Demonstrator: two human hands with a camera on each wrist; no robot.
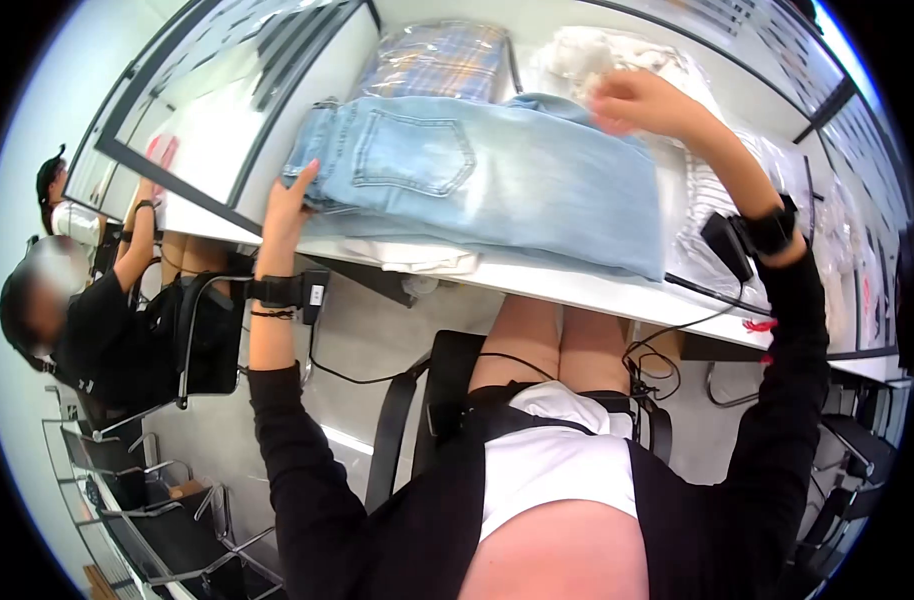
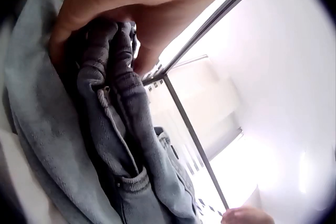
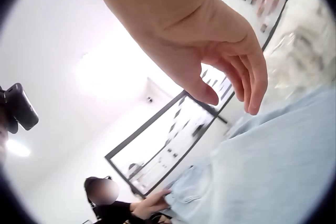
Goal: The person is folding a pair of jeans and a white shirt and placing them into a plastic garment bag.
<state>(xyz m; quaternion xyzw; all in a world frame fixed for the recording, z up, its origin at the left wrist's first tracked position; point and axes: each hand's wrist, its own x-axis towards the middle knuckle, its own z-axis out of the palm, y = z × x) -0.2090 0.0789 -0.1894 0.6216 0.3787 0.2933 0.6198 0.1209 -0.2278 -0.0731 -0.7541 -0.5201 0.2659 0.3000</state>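
A folded pair of light blue jeans [image 1: 547,190] lies along the front of the white table, its back pocket facing up. At the waistband end, on the left, my left hand [image 1: 287,208] holds the jeans, thumb on top. The left wrist view shows this hand [image 2: 131,1] wrapped over the layered waistband [image 2: 113,50]. My right hand [image 1: 637,102] is raised over the far edge of the jeans, near the other end. In the right wrist view its fingers [image 3: 255,85] hang loosely bent, with nothing between them and the thumb.
Behind the jeans lie a plaid garment in clear plastic [image 1: 437,62] and a cream, fluffy garment [image 1: 587,50]. Striped white clothing [image 1: 712,205] is at right. White cloth [image 1: 412,257] shows beneath the jeans. Black-framed panels [image 1: 247,190] flank the table; another person [image 1: 117,310] sits at left.
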